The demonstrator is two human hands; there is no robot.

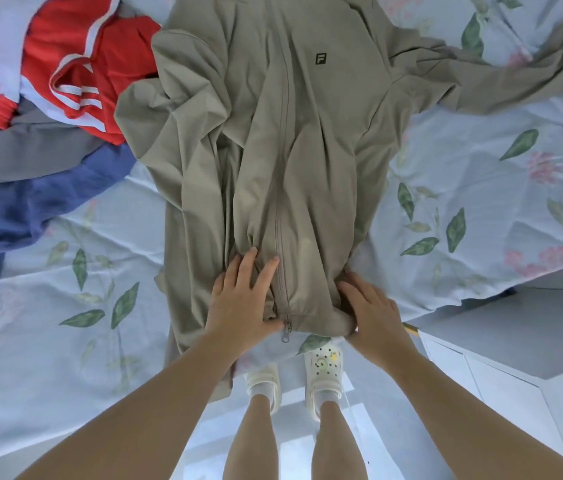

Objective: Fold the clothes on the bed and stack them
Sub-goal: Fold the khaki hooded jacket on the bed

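Bright, soft daylight; faint shadows; wide-angle bending at edges; slight overall softness.

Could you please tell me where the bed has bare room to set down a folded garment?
Bare sheet lies left of the beige jacket, below the blue garment, and right of it, between its spread sleeve and the white cabinet. The upper left is crowded with piled clothes.

A pair of cream clogs (321,372) stands on a pale, glossy floor (387,431), worn over white socks (325,396). The right clog carries small charms on its top, one of them yellow. To the right is a white cabinet (501,382) with a flat top and panelled front.
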